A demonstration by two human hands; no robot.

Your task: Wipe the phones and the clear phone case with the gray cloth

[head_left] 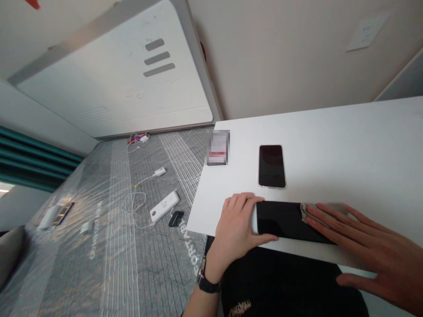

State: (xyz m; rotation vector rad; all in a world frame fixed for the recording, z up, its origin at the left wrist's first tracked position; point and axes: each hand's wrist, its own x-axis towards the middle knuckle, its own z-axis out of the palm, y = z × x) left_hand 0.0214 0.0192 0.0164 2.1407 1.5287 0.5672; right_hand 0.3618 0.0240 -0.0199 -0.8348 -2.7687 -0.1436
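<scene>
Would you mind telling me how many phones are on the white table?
3 on the white table: a black phone mid-table, a second phone under the left hand and right hand, and a probable phone, blurred, at the far corner.

You wear a black wristwatch (209, 281) on your left wrist, at about seven o'clock in your view, with a wide dark strap and a small metallic glint along its edge. Your left hand (238, 220) is bare, and so is your right hand (370, 248) at four o'clock. At six o'clock, your black top (284, 284) fills the lower edge of the view, with pale gold stylised lettering (239, 308) at about half past six, too cut off to read.
</scene>
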